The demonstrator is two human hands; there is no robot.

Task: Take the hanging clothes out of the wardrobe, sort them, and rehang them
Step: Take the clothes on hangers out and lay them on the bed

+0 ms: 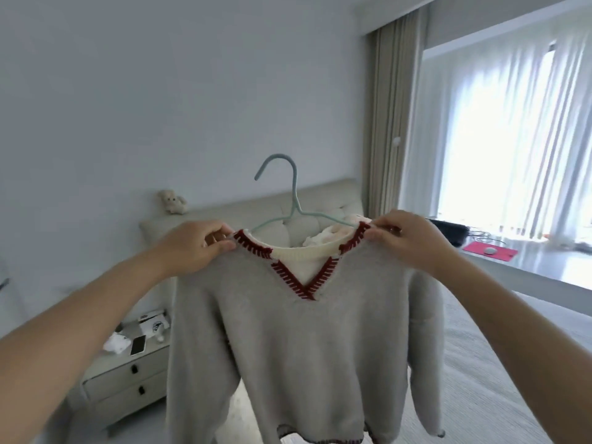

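Note:
A grey knit sweater [304, 347] with a white V-neck trimmed in dark red stitching hangs in front of me, held up at chest height. A pale blue hanger [288, 193] sits inside its neck, the hook rising above the collar. My left hand [195, 248] pinches the sweater's left shoulder beside the collar. My right hand [407, 238] pinches the right shoulder at the collar's other end. The sleeves droop down on both sides. The wardrobe is out of view.
A bed [499, 363] with a padded headboard [323, 200] lies behind the sweater. A nightstand [125, 376] at the left holds a phone [138, 345] and small items. A window ledge [551, 270] with a red pad runs under curtains [499, 129] at the right.

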